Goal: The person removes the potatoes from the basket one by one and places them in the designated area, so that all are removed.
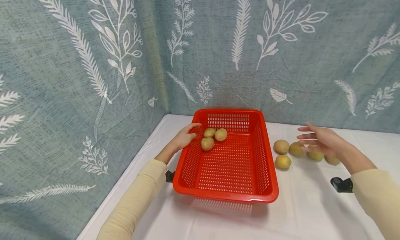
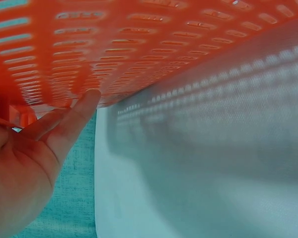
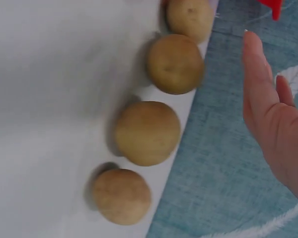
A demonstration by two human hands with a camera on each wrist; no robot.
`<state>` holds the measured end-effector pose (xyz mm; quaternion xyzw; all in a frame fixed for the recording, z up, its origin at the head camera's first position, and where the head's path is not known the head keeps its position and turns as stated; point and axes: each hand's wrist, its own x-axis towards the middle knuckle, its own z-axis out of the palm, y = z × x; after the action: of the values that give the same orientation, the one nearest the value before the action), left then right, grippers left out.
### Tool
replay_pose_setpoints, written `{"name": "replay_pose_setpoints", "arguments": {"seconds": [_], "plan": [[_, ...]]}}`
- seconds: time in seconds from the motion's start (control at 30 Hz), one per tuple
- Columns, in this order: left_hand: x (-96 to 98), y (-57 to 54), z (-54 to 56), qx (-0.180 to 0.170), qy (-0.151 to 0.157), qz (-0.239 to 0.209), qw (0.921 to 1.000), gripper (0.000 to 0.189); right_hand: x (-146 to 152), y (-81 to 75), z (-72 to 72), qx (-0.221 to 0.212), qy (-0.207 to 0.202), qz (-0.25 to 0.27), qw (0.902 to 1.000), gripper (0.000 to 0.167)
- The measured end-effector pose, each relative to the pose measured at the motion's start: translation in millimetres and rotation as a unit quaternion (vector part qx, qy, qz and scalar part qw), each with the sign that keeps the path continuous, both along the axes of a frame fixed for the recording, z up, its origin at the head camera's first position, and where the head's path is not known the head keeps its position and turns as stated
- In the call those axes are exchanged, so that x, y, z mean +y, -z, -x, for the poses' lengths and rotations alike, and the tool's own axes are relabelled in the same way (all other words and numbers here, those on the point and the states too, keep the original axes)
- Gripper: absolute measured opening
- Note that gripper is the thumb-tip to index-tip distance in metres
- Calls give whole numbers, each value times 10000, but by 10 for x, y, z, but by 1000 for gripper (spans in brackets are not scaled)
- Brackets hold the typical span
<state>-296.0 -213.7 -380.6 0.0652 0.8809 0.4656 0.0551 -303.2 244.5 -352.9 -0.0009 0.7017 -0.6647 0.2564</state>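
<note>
A red slotted plastic basket (image 1: 225, 195) stands on the white table with three potatoes (image 1: 221, 134) in its far left corner. My left hand (image 1: 183, 138) is at the basket's left side and grips the rim, with digits reaching over it. In the left wrist view, fingers (image 2: 72, 124) of that hand lie against the outer slotted wall. To the right of the basket, my right hand (image 1: 326, 141) hovers over several more potatoes (image 1: 282, 147), its fingers extended and holding nothing. The right wrist view shows potatoes (image 3: 147, 133) in a line beside that hand.
A blue-green cloth (image 1: 218, 52) with white leaf prints hangs behind the table and along its left side. The white tablecloth (image 1: 300, 205) extends in front and to the right. Dark wrist devices (image 1: 342, 185) are worn below both hands.
</note>
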Motion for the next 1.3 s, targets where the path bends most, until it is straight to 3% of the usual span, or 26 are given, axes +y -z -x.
{"name": "replay_pose_setpoints", "arguments": {"seconds": [0.27, 0.53, 0.77, 1.3], "plan": [[-4, 12, 18, -16, -21, 63, 10000, 51, -78, -228, 156, -191, 367, 814, 9958, 44], [-2, 16, -4, -16, -76, 11, 10000, 51, -287, -364, 252, -135, 623, 900, 9939, 42], [-2, 23, 4, 54, -87, 32, 9999, 51, -468, -442, 320, -227, 473, 938, 9942, 68], [7, 16, 2, 42, -100, 88, 9999, 49, -939, -502, 367, -317, 609, 1048, 9921, 64]]}}
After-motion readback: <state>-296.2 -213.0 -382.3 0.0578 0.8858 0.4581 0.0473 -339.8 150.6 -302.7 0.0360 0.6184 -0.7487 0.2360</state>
